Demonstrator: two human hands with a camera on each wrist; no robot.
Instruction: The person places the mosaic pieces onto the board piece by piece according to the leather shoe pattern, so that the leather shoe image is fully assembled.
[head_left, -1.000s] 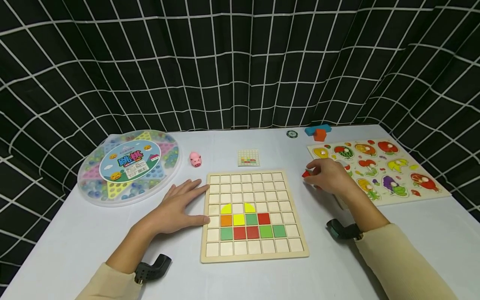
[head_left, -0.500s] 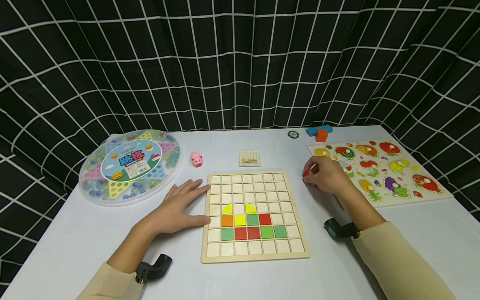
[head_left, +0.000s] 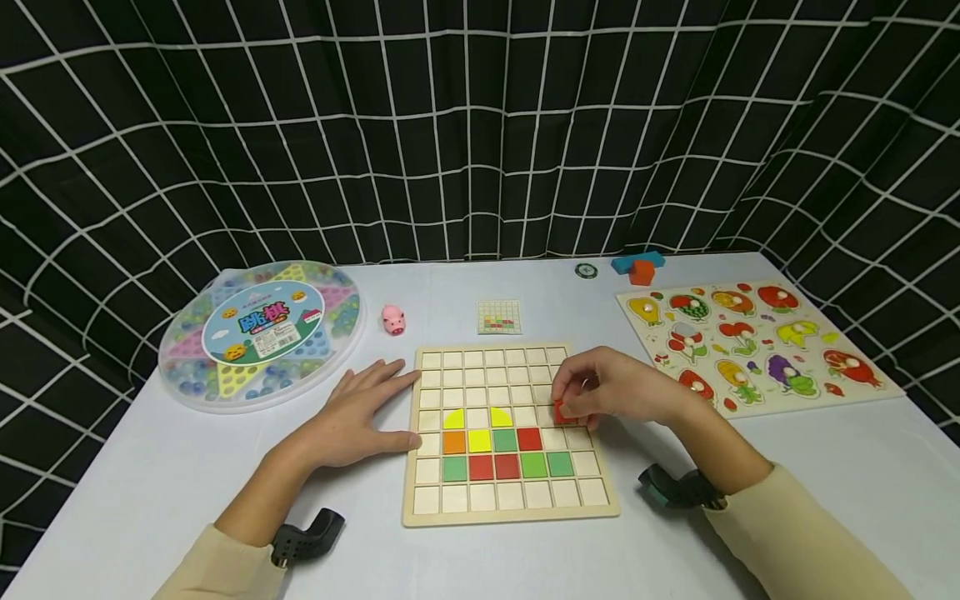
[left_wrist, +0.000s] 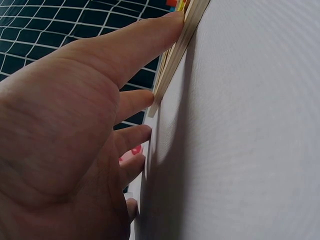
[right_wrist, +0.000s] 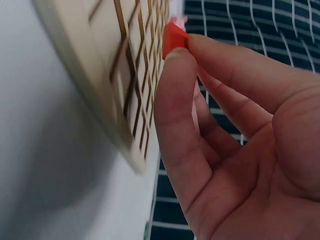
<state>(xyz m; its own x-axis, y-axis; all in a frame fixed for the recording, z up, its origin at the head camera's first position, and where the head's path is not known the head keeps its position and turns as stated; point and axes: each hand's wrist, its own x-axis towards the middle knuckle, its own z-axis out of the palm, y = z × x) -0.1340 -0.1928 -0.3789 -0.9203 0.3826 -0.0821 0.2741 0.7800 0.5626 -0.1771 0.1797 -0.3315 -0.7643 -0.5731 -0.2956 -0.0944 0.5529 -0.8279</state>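
Note:
A light wooden grid board (head_left: 510, 517) lies on the white table, with yellow, orange, green and red tiles set in its near rows. My left hand (head_left: 352, 421) rests with fingers spread along the board's left edge; in the left wrist view its thumb (left_wrist: 160, 34) touches the rim. Over the right side of the board, my right hand (head_left: 611, 387) pinches a small red tile (head_left: 564, 413) between thumb and fingers. The right wrist view shows this red tile (right_wrist: 172, 41) tilted close above the grid, partly covered by the fingertips.
Behind the board lies a small pattern card (head_left: 498, 317), with a pink pig figure (head_left: 393, 319) to its left. A round marble game case (head_left: 258, 333) is at left. At right are a fruit puzzle board (head_left: 757, 346), an orange block (head_left: 642, 272) and a blue block (head_left: 621, 264).
My right hand has moved left from beside the fruit puzzle to over the grid board, carrying the red tile. My left hand has stayed at the board's edge.

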